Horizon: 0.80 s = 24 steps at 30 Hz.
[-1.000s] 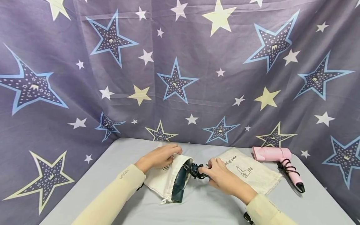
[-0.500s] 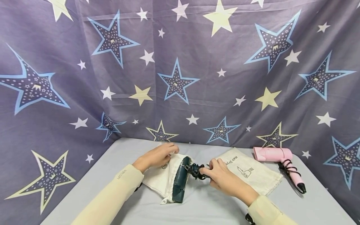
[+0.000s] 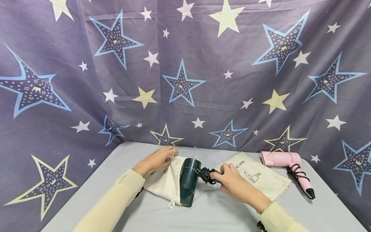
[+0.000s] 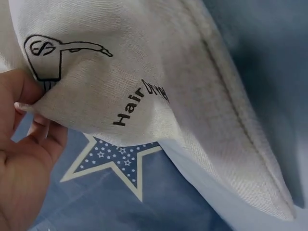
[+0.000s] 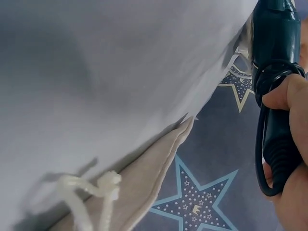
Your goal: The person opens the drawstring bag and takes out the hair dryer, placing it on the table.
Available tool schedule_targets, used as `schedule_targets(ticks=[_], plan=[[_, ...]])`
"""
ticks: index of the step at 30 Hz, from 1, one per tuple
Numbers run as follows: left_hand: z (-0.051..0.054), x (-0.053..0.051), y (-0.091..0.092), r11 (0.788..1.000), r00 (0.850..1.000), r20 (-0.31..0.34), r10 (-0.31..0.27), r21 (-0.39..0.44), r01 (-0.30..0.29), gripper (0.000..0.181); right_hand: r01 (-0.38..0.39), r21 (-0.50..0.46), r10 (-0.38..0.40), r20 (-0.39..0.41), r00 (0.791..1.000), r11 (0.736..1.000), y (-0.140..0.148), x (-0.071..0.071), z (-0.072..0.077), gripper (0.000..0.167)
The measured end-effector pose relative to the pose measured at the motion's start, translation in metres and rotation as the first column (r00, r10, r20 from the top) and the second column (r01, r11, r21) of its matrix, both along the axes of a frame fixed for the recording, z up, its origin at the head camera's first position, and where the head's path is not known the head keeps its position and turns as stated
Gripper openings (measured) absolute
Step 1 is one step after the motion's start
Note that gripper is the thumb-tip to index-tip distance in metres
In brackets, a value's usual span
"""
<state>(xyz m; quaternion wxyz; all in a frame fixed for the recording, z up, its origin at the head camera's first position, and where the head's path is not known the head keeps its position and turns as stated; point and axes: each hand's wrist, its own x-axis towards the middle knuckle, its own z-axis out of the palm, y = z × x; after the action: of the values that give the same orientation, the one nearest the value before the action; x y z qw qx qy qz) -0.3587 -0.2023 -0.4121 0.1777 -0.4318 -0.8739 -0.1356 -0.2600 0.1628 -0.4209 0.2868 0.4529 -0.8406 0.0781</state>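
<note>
A dark teal hair dryer (image 3: 189,182) lies partly inside the mouth of a white cloth drawstring bag (image 3: 166,185), its barrel mostly showing. My right hand (image 3: 236,183) grips the handle, where a black cord (image 3: 206,175) is wound; the right wrist view shows the thumb over the cord (image 5: 276,72). At the bag's far edge my left hand (image 3: 155,160) pinches the cloth between thumb and fingers, as the left wrist view shows beside the printed dryer drawing (image 4: 45,55). The bag's tie hangs at its near corner.
A second cloth bag (image 3: 268,180), printed with a dryer, lies flat behind my right hand. Farther right sits a pink hair dryer (image 3: 281,158) with a black cord round its handle. A star-patterned curtain (image 3: 197,58) stands behind the light grey table (image 3: 220,216).
The teal dryer has come farther out of the bag as my right hand shifts slightly right. My left hand has drawn the bag's edge back to the left.
</note>
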Motion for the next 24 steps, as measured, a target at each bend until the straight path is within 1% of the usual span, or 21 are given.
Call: schedule_targets(ticks=[2, 5, 8, 10, 13, 16, 18, 20, 22, 24], plan=[[0.001, 0.001, 0.000, 1.000, 1.000, 0.013, 0.015, -0.014, -0.014, 0.044, 0.002, 0.001, -0.002, 0.002, 1.000, 1.000, 0.001, 0.000, 0.000, 0.055], [0.003, 0.006, 0.003, 0.996, 0.997, 0.012, 0.073, -0.045, -0.072, 0.047, 0.001, -0.002, -0.001, -0.002, 1.000, 1.000, 0.001, 0.000, 0.000, 0.055], [0.005, 0.015, 0.005, 0.989, 0.991, -0.027, 0.129, -0.074, -0.131, 0.052, -0.005, -0.007, 0.005, 0.000, 1.000, 1.000, 0.000, 0.000, 0.000, 0.055], [0.007, 0.021, 0.007, 0.986, 0.989, -0.061, 0.136, -0.086, -0.141, 0.054, -0.004, -0.009, 0.004, 0.005, 1.000, 1.000, 0.000, 0.000, 0.000, 0.055], [0.009, 0.032, 0.009, 0.990, 0.990, -0.104, 0.095, -0.099, -0.105, 0.053, 0.001, -0.011, -0.001, 0.014, 1.000, 1.000, 0.000, 0.000, 0.001, 0.055], [0.008, 0.045, 0.010, 0.994, 0.993, -0.119, 0.013, -0.109, -0.026, 0.046, 0.009, -0.015, -0.008, 0.033, 0.999, 1.000, 0.001, 0.001, 0.001, 0.055], [0.007, 0.055, 0.010, 0.993, 0.994, -0.097, -0.048, -0.109, 0.037, 0.040, 0.012, -0.018, -0.011, 0.048, 0.999, 1.000, 0.001, 0.001, 0.001, 0.055], [0.004, 0.065, 0.009, 0.989, 0.992, -0.062, -0.106, -0.106, 0.099, 0.032, 0.016, -0.022, -0.015, 0.062, 0.998, 1.000, 0.002, 0.000, 0.000, 0.055], [0.001, 0.075, 0.008, 0.985, 0.991, -0.003, -0.133, -0.110, 0.132, 0.026, 0.019, -0.023, -0.017, 0.069, 0.997, 1.000, 0.002, 0.000, -0.001, 0.055], [-0.002, 0.085, 0.007, 0.982, 0.989, 0.058, -0.134, -0.123, 0.140, 0.025, 0.020, -0.022, -0.019, 0.070, 0.997, 1.000, 0.002, -0.001, -0.003, 0.055]])
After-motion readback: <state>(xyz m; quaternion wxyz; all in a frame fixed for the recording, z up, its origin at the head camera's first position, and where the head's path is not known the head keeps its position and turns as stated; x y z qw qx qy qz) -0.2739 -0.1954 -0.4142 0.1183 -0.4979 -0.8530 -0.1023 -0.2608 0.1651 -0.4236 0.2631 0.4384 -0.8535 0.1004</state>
